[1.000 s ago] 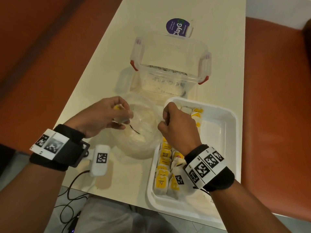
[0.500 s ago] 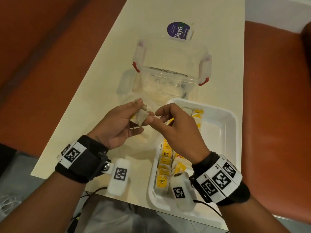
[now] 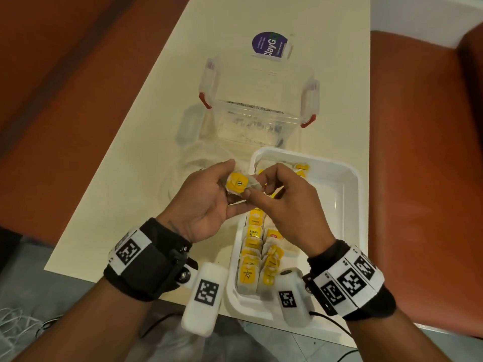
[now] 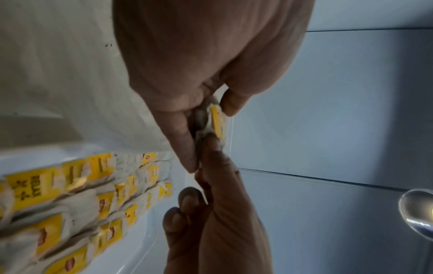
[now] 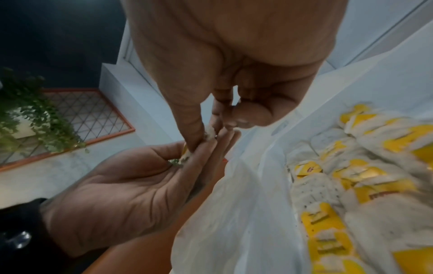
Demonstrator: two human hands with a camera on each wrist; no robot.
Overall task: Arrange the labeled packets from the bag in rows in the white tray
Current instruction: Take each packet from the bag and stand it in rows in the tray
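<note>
Cream table (image 3: 146, 152); left hand (image 3: 206, 202), right hand (image 3: 285, 205) pinch packet (image 3: 239, 184), label up; long axis unclear.

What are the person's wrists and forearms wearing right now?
Both forearms are bare, no sleeves. Each wrist carries a black fabric band with a white strip of square black-and-white tag markers. A white rounded camera pod, also tagged, hangs beneath each; a black cable trails from the right one.

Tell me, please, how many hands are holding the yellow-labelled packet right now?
2: the left hand pinches the packet on its left side, and the right hand pinches its right end.
</note>
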